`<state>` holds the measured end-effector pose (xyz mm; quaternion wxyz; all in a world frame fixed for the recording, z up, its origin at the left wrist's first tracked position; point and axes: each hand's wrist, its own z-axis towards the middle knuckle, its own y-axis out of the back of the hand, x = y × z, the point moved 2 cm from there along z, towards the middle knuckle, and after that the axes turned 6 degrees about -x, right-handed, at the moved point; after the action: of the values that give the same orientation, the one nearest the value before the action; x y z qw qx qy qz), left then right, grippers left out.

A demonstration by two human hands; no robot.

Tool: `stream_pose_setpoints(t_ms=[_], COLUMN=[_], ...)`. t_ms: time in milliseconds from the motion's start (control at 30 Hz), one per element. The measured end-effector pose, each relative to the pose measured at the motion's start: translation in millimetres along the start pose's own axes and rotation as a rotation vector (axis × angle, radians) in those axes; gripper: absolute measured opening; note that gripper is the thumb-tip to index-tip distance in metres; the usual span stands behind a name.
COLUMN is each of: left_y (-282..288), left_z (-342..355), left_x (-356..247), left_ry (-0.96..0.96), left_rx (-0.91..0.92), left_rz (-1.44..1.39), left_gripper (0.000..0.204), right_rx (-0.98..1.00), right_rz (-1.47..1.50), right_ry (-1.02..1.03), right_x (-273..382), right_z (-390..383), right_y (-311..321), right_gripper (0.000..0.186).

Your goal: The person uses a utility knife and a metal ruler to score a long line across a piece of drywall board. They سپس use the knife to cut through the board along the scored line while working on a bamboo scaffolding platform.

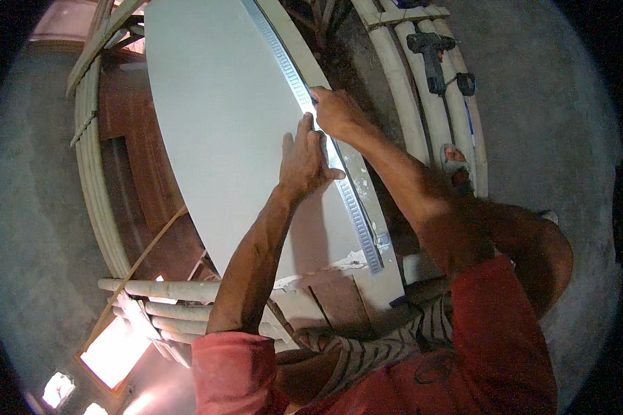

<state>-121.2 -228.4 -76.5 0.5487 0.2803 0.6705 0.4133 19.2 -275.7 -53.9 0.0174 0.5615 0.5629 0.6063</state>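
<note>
A long silvery metal strip (356, 211) with a row of slots runs lengthwise along the right side of a large pale board (214, 104). My left hand (302, 160) presses on the strip and the board beside it, fingers spread and thumb stretched across the metal. Just beyond it, my right hand (339, 114) is closed in a fist at the strip's right edge. A small dark bit shows by its fingers, but what it grips is hidden. The near end of the board is ragged and broken, with wooden planks (339, 302) showing below it.
Bamboo poles (401, 90) form a bench at the right, bearing a dark cordless drill (432, 61). A sandalled foot (455, 164) rests there. More bamboo rails stand at left (93, 173) and near left (166, 290), with a thin stick (142, 264) leaning across.
</note>
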Motion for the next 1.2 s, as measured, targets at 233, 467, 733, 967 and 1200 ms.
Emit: stream_pose_setpoints(t_ms=[233, 467, 733, 967, 1200], left_y=[6, 5, -2, -2, 1], left_z=[-1, -1, -1, -2, -2], left_x=[-6, -6, 0, 1, -4], left_ry=[0.022, 0.018, 0.026, -0.002, -0.007], left_rx=[0.023, 0.017, -0.014, 0.002, -0.019], left_rz=[0.026, 0.120, 0.073, 0.078, 0.058], left_gripper=[0.095, 0.095, 0.099, 0.099, 0.093], right_rx=[0.053, 0.186, 0.237, -0.090, -0.028], right_rz=[-0.097, -0.034, -0.001, 0.184, 0.147], right_ry=[0.019, 0.035, -0.110, -0.027, -0.097], right_x=[6, -12, -30, -12, 7], right_z=[-27, -69, -158, -48, 1], right_y=[11, 15, 34, 27, 9], right_gripper=[0.032, 0.029, 0.030, 0.040, 0.041])
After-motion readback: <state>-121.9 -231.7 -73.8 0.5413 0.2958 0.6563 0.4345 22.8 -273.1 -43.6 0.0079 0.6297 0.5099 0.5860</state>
